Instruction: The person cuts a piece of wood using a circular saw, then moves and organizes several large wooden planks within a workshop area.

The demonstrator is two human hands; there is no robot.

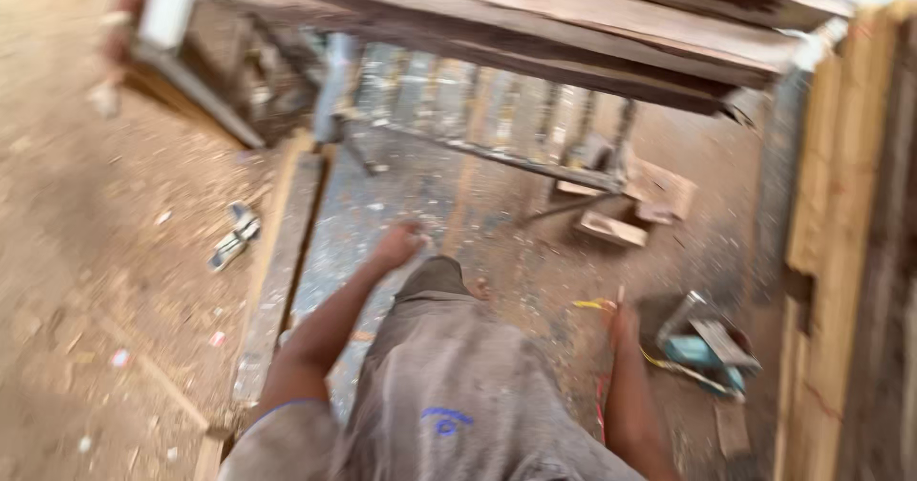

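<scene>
**Two hands down low over a sawdust floor, one pinching a thin stick**

Two bare hands hang at the person's sides, seen from above, and the whole frame is motion-blurred so take the fine detail with a grain of salt.

Right hand (pixel 624 326) is the clearer one grip-wise: fingers are closed in tight around a thin pale stick (pixel 619 296), maybe a pencil, that pokes up just past the knuckles. A yellow cord (pixel 594 304) shows right beside that hand on its left, and a red one (pixel 601 400) runs along the forearm toward the near edge. Can't tell if the hand is actually holding either cord or if they're only lying on the floor behind it.

Left hand (pixel 397 246) is out in front of the knee, loosely curled, not wide open and not a real fist. It's empty as far as I can see, hovering above the grey paint-speckled board (pixel 358 223) on the floor without touching it. A long plank (pixel 277 271) lies just left of the arm.

Just right of the right hand, on the floor, there's a teal power tool (pixel 705 349) with a metal base, near but not touching. Farther off sit a few wood offcuts (pixel 611 228), and a stack of long planks (pixel 535 22) spans the far side. Upright pale boards (pixel 841 233) fill the right edge. A small grey object (pixel 235 235) lies in the sawdust far left.
</scene>
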